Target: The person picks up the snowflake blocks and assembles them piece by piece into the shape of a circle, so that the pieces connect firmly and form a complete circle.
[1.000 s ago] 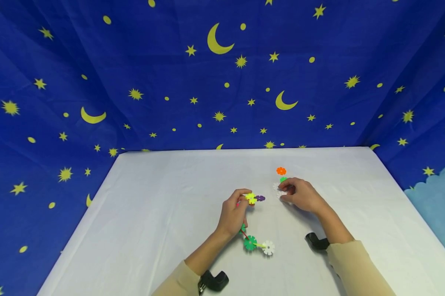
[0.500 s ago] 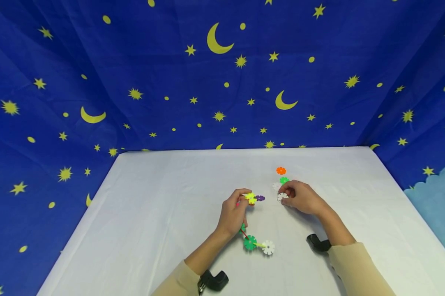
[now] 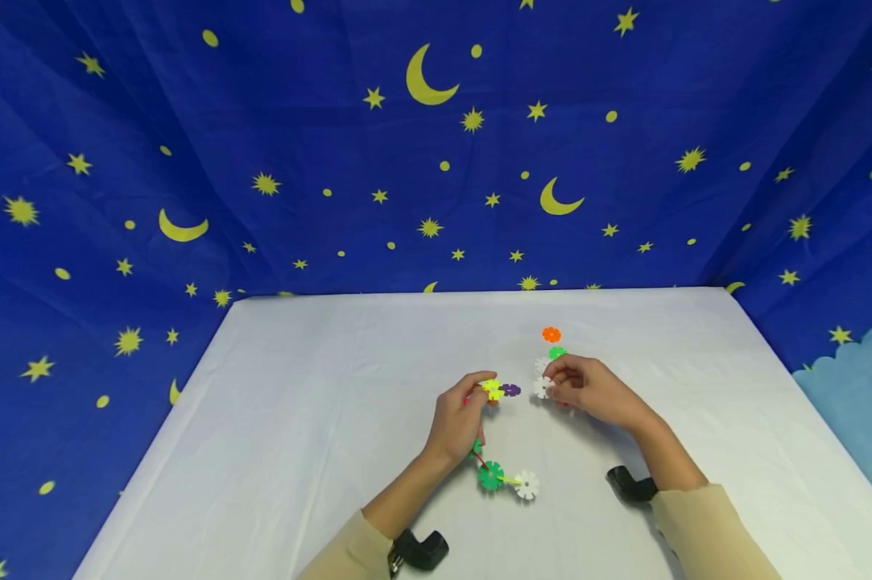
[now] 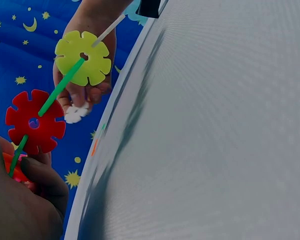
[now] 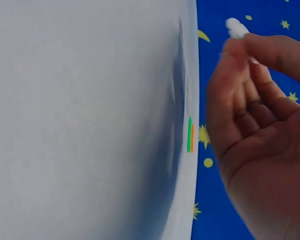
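Observation:
My left hand grips a chain of interlocking snowflake discs. A yellow disc and a purple disc show at its fingertips. The chain's other end trails below the hand, with a green disc and, last, a white end disc. In the left wrist view, a red disc and a yellow-green disc are joined by a green disc seen edge-on. Between thumb and fingers my right hand pinches a loose white disc, a short way right of the purple one.
Beyond the right hand an orange disc, a light green disc and another white disc lie on the white-covered table. A blue curtain with stars and moons stands behind. Black wrist mounts hang by both sleeves.
The right hand has lifted the white disc away from the other white one and shifted it slightly left, towards the purple disc. My left hand and its chain stay in place.

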A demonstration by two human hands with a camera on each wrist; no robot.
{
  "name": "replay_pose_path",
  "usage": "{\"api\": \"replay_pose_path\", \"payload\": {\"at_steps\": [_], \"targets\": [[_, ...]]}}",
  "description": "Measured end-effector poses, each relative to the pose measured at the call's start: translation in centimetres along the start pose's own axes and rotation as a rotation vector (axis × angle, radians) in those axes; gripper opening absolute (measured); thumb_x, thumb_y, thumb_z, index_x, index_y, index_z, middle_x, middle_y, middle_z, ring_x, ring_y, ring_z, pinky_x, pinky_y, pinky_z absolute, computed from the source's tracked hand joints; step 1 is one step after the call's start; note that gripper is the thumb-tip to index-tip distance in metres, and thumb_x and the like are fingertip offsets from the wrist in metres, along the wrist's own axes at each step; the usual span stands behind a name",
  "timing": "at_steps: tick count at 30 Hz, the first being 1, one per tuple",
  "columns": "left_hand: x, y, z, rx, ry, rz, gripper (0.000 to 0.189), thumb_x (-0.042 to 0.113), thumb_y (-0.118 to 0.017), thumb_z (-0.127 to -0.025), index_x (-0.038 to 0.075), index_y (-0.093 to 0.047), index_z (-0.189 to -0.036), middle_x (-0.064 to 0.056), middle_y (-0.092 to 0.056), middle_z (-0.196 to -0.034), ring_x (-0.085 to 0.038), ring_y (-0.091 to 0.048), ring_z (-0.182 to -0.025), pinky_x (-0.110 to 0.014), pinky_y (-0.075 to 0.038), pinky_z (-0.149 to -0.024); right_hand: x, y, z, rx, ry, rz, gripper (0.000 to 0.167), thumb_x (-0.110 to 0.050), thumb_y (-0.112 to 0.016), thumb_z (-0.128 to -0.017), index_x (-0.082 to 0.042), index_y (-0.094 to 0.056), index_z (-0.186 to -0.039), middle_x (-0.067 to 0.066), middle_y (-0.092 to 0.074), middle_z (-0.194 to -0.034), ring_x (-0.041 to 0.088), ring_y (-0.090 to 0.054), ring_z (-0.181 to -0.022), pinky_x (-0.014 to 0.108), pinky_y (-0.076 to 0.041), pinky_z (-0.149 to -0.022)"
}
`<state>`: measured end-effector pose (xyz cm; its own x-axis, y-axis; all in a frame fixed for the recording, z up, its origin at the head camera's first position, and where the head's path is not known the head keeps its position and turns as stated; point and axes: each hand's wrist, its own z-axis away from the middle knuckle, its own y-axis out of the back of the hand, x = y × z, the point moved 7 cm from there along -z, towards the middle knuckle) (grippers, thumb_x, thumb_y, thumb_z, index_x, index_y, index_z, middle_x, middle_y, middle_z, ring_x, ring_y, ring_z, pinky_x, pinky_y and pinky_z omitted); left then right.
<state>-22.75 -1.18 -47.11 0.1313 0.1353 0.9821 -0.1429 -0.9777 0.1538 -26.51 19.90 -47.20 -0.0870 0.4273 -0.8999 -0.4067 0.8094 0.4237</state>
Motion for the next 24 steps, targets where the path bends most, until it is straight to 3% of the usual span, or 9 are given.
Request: {"api": "replay_pose_path", "payload": {"at_steps": [5, 11, 24], "targets": [[0.0, -0.1, 0.0, 0.005, -0.004, -0.010, 0.036, 0.011, -0.042, -0.094, 0.009, -0.063, -0.123, -0.013, -0.070, -0.088, -0.013, -0.044, -0.032, -0.028, -0.039, -0.030, -0.9, -0.3, 0.5, 0.025, 0.010, -0.114, 0.029, -0.011, -0.068, -0.089, 0.000, -0.059, -0.115, 0.017, -0.063, -0.096, 0.039, -0.063, -0.077, 0.044, -0.056, -0.067], [0.1, -0.1, 0.0, 0.012, 0.007, -0.016, 0.035, 0.012, -0.042, -0.095, 0.009, -0.064, -0.123, -0.013, -0.069, -0.087, -0.012, -0.043, -0.032, -0.028, -0.039, -0.031, -2.8, -1.1, 1.0, 0.018, 0.021, -0.147, 0.028, -0.004, -0.065, -0.091, 0.005, -0.058, -0.117, 0.021, -0.064, -0.093, 0.048, -0.061, -0.077, 0.048, -0.055, -0.067], [0.4, -0.1, 0.0, 0.022, -0.026, -0.029, 0.031, 0.012, -0.047, -0.095, 0.010, -0.064, -0.121, -0.012, -0.069, -0.086, -0.012, -0.043, -0.032, -0.027, -0.038, -0.031, -2.1, -1.8, 0.9, -0.017, 0.072, -0.220, 0.036, -0.015, -0.067, -0.091, 0.008, -0.057, -0.117, 0.025, -0.064, -0.096, 0.041, -0.063, -0.073, 0.047, -0.056, -0.065]]}}
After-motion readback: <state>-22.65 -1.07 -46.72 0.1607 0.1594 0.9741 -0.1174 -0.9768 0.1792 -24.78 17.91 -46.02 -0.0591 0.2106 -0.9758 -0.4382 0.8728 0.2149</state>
